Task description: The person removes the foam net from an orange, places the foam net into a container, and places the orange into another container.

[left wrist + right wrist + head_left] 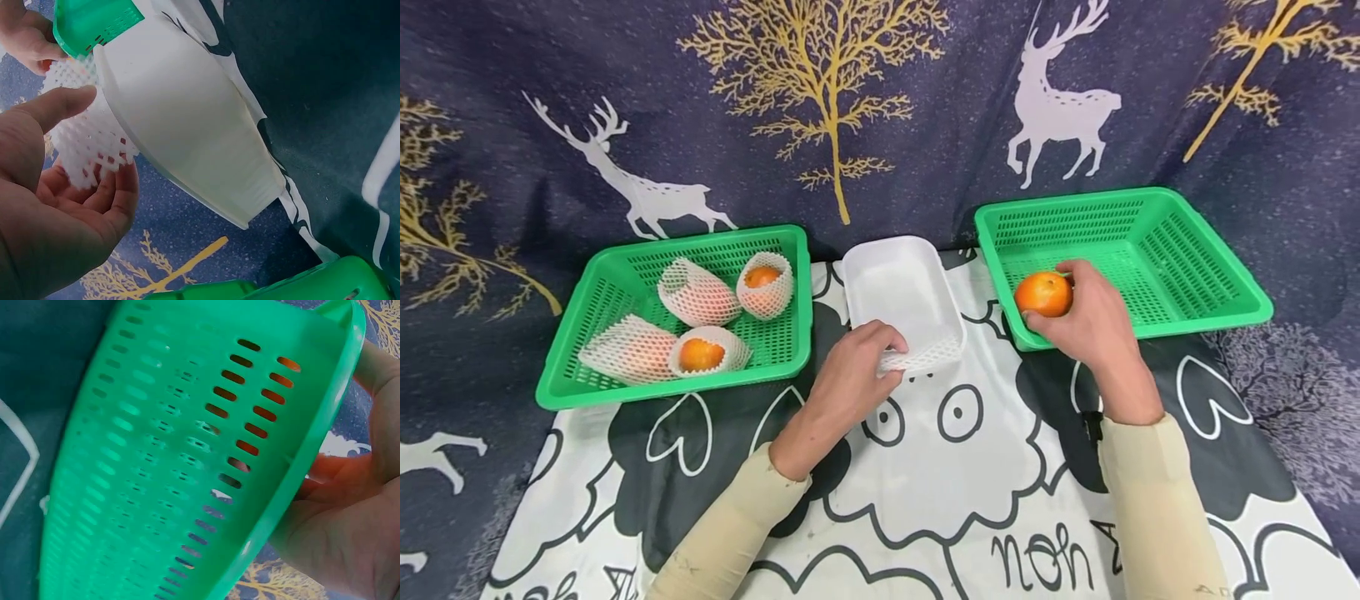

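Observation:
My left hand (857, 362) pinches a white foam net sleeve (932, 357) between thumb and fingers, over the near end of a white tray (898, 287). In the left wrist view the sleeve (94, 140) hangs limp and flattened, with the thumb on one side and the curled fingers on the other. My right hand (1093, 312) grips a bare orange (1043, 294) at the left end of the right green basket (1206, 321). From the right wrist, the basket wall (156, 425) hides most of the fruit; orange colour shows through its slots.
A second green basket (553, 392) stands on the left, holding several net-wrapped fruits, among them a wrapped orange (702, 355) and a pinkish wrapped fruit (698, 293). The white tray sits between the baskets. Behind everything hangs a dark curtain (925, 167) with deer and trees.

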`<state>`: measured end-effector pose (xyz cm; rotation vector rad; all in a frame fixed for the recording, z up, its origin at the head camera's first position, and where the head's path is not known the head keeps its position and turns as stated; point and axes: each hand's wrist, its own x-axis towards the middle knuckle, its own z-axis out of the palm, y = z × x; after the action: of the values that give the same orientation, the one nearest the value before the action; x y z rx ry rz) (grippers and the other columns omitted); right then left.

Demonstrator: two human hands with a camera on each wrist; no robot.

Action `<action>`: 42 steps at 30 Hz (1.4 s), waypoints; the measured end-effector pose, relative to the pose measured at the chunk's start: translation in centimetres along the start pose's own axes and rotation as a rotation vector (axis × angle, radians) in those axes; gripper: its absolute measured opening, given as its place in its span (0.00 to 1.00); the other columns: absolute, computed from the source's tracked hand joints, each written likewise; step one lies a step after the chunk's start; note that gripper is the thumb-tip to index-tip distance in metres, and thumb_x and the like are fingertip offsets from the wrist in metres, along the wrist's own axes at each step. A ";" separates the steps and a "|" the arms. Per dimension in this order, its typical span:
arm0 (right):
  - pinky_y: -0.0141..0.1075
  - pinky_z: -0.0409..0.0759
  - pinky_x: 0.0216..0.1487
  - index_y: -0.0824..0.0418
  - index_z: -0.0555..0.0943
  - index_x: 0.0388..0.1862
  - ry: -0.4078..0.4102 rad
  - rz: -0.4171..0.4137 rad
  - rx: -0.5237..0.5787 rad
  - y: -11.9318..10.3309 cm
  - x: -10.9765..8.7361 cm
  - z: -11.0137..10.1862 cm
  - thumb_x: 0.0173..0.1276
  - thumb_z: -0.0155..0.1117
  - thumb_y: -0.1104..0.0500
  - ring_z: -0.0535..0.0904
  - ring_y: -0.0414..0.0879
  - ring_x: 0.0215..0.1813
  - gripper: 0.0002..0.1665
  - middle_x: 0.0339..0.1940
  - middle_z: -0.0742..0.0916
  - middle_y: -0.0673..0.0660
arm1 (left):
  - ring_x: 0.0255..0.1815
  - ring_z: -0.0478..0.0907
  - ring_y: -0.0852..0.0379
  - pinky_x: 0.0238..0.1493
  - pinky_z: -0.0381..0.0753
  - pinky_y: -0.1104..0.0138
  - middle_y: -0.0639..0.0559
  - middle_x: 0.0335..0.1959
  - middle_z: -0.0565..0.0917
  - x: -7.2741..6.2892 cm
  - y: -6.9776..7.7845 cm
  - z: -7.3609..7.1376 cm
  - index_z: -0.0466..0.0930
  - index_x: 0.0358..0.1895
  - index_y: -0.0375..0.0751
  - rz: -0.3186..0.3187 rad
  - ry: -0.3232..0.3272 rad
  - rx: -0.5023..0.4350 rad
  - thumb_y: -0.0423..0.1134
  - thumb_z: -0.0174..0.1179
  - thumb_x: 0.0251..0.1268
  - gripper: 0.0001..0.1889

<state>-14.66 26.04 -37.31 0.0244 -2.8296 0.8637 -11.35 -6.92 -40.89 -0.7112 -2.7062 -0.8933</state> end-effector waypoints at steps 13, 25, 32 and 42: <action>0.56 0.77 0.43 0.72 0.74 0.64 -0.175 0.045 -0.128 0.1 2.1 0.4 0.60 0.75 0.54 0.78 0.67 0.44 0.38 0.47 0.83 0.73 | 0.43 0.82 0.54 0.46 0.84 0.60 0.52 0.45 0.84 0.0 -0.2 0.1 0.85 0.49 0.44 0.048 -0.039 0.020 0.35 0.81 0.57 0.18; 0.55 0.78 0.46 0.74 0.72 0.67 -0.347 0.149 -0.169 0.2 3.2 0.2 0.63 0.72 0.53 0.77 0.67 0.47 0.39 0.51 0.82 0.74 | 0.42 0.83 0.52 0.48 0.82 0.59 0.53 0.46 0.84 0.1 -0.4 -0.5 0.84 0.51 0.45 0.078 -0.057 0.050 0.43 0.82 0.57 0.21; 0.57 0.79 0.50 0.74 0.71 0.68 -0.390 0.172 -0.186 0.2 3.5 0.5 0.63 0.70 0.56 0.77 0.69 0.51 0.39 0.55 0.82 0.75 | 0.43 0.83 0.52 0.49 0.82 0.57 0.53 0.46 0.84 0.1 -0.6 -0.4 0.84 0.53 0.46 0.084 -0.061 0.066 0.44 0.81 0.59 0.21; 0.57 0.79 0.49 0.75 0.69 0.67 -0.415 0.188 -0.193 0.1 3.9 0.5 0.64 0.70 0.54 0.76 0.69 0.50 0.40 0.54 0.81 0.76 | 0.48 0.84 0.52 0.53 0.82 0.57 0.52 0.49 0.86 0.2 -0.8 -0.3 0.86 0.56 0.45 0.087 -0.068 0.083 0.43 0.78 0.62 0.20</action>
<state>-18.57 26.02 -37.11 -0.1020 -3.3388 0.6807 -11.94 -7.57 -40.94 -0.8487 -2.7293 -0.7456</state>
